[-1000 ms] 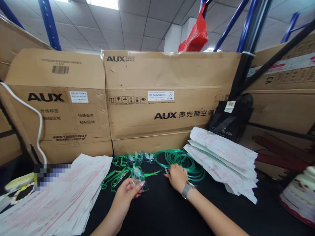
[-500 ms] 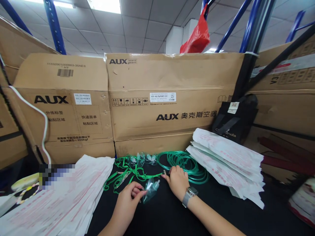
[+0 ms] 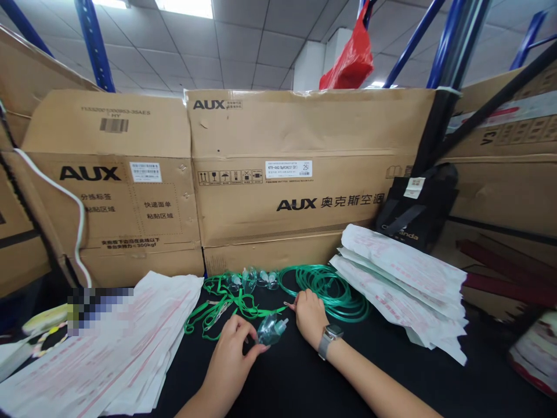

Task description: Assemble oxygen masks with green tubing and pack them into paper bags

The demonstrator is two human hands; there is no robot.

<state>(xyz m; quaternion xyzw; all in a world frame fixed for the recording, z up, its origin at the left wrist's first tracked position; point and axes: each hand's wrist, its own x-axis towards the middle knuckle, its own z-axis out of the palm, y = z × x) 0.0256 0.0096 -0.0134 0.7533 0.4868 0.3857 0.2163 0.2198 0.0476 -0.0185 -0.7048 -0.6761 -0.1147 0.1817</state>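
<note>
Left hand point(image 3: 232, 351) pinches clear mask point(image 3: 268, 332); right hand point(image 3: 310, 318), fingers curled, pinches small pale strip point(image 3: 288, 305). Both pieces unjoined; other masks point(image 3: 249, 280), green straps point(image 3: 237, 298), coiled tubing point(image 3: 324, 281) lie behind.

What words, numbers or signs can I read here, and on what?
"AUX": left box
"HY": left box
"分拣标签粘贴区域": left box
"快递面单粘贴区域": left box
"300kgf": left box
"AUX", twice: middle box
"奥克斯空调": middle box
Up-arrows, glass, umbrella signs: middle box
"KFR-46G/BpR3AES1(B1)", "25": middle box's label
"V3": right box
"anda", word's end: bag
Too blurred or small: sheets' red print, other fine print
</note>
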